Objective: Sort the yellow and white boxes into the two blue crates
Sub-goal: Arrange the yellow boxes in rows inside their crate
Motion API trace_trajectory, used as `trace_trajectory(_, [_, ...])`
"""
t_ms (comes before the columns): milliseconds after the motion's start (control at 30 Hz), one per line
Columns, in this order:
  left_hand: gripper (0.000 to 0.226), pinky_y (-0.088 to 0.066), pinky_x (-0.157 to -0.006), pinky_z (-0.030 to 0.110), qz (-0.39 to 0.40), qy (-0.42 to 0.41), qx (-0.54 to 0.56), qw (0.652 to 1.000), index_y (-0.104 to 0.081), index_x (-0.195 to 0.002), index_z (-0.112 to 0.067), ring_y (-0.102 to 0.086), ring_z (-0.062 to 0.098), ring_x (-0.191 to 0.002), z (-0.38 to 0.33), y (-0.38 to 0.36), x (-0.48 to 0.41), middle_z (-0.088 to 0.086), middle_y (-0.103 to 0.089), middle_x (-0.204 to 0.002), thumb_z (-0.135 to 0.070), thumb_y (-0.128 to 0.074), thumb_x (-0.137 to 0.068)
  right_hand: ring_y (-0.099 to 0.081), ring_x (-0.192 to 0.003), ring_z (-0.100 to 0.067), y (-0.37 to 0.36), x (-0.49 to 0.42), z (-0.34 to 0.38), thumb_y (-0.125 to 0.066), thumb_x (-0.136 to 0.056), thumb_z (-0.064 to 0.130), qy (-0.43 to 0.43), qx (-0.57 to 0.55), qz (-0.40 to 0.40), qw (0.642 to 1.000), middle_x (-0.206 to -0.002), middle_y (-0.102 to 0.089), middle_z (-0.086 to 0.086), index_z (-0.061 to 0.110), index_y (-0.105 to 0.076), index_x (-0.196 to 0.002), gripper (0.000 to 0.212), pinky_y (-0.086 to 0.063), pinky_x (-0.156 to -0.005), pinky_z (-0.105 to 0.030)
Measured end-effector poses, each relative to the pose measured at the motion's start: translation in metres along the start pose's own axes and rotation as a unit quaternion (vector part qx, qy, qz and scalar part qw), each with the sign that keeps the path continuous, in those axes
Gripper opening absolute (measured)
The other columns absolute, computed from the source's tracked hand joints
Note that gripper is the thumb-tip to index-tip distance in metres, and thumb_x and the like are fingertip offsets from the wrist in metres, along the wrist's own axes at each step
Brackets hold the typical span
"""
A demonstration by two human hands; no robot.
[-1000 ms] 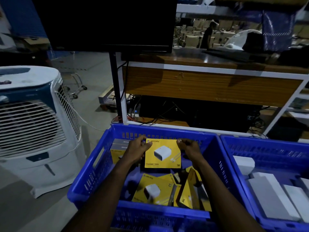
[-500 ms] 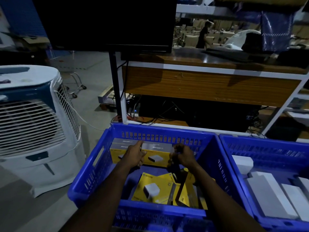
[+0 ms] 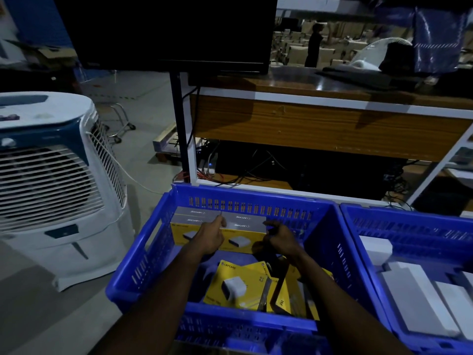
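The left blue crate (image 3: 153, 254) holds yellow boxes. Several stand upright in a row against its far wall, and the rightmost of these yellow boxes (image 3: 243, 235) is between my hands. My left hand (image 3: 211, 237) rests flat on the front of the row, with fingertips reaching the top edge. My right hand (image 3: 280, 238) is at that box's right end, its fingers loosely curled and holding nothing. More yellow boxes (image 3: 236, 286) lie loose and tilted in the near part of the crate. The right blue crate (image 3: 399, 213) holds white boxes (image 3: 414, 295).
A white and blue air cooler (image 3: 51, 188) stands on the floor to the left of the crates. Behind them is a wooden desk (image 3: 320, 124) with cables beneath it and a dark monitor (image 3: 166, 32) on top. A person (image 3: 313, 44) stands far back among cartons.
A second ago both hands held a yellow box face-up above the crate. It now stands upright in the row at the far wall, and my right hand has let go.
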State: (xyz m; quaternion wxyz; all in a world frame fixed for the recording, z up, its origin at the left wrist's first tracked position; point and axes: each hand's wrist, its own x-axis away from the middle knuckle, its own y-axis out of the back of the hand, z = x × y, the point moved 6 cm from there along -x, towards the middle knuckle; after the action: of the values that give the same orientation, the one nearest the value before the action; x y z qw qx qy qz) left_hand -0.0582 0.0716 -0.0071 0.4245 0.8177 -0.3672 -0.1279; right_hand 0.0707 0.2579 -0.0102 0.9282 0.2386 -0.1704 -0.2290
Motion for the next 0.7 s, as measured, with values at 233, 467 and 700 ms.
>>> trace_trajectory(233, [0.027,-0.051,-0.09,0.036,0.029,-0.01,-0.034,0.999,-0.067,-0.099,-0.017,-0.063,0.029,-0.105,0.004,-0.005,-0.002,0.012,-0.069,-0.111,-0.001,-0.047,-0.091,-0.053,-0.064,-0.021,-0.006,0.0,-0.001,-0.064,-0.084,0.007,0.016,0.071,0.012,0.997,-0.079,-0.058,-0.009,0.013,-0.051,-0.118,0.037,-0.04,-0.06,-0.034])
trace_trajectory(467, [0.041,-0.048,-0.092,0.038,0.173,-0.028,-0.052,0.983,-0.065,-0.127,-0.019,-0.057,0.03,-0.119,-0.013,-0.019,0.008,0.006,-0.059,-0.136,-0.009,-0.06,-0.088,-0.058,-0.114,-0.03,0.001,0.008,0.022,-0.061,-0.091,0.013,0.042,0.164,0.034,0.985,-0.128,-0.059,-0.014,0.012,-0.053,-0.132,0.042,-0.046,-0.086,-0.032])
trace_trajectory(700, [0.055,-0.048,-0.082,0.03,0.313,0.022,-0.051,0.948,-0.045,-0.144,-0.019,-0.049,0.024,-0.13,-0.018,-0.041,0.021,-0.004,-0.042,-0.148,-0.013,-0.064,-0.092,-0.058,-0.108,-0.022,0.032,0.06,0.059,-0.056,-0.094,0.026,0.154,0.243,-0.051,0.956,-0.128,-0.056,-0.005,0.024,-0.051,-0.133,0.039,-0.046,-0.077,-0.03])
